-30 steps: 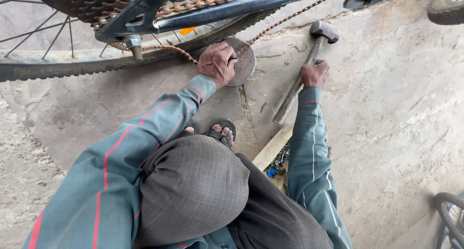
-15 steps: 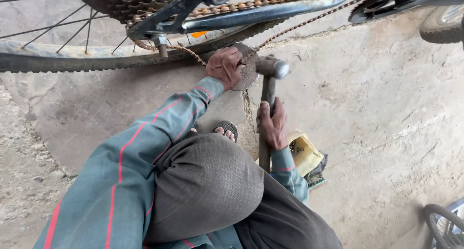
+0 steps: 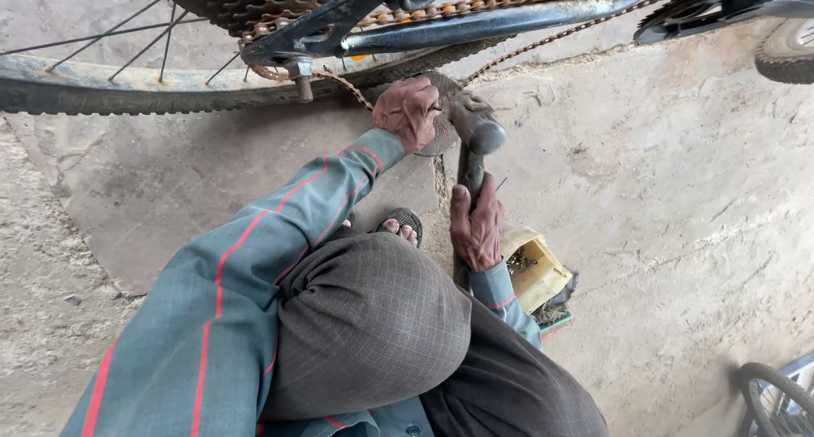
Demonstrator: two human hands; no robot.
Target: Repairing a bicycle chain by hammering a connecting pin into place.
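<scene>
Hammer first: its dark metal head hangs just above the right hand, which is wrapped tight round the upper part of the wooden handle, fingers curled closed on it, with the head raised close to the chain. It looks heavy at the top and stiff all through, so a hold this near the head gives control and short taps, while a hold lower down the handle would give more swing and less aim. The wood looks worn and dry, not slippery. Just beyond that grip, the left hand is closed, pinching the loose rusty run of chain against a round flat block on the concrete floor. The chain is limp, gritty and greasy-looking; it will sag and slide unless held tight beside the link being worked, and those fingers sit close under the hammer head. Above both hands are the bicycle frame and rear wheel. Behind the right wrist lies a yellow box of small parts.
</scene>
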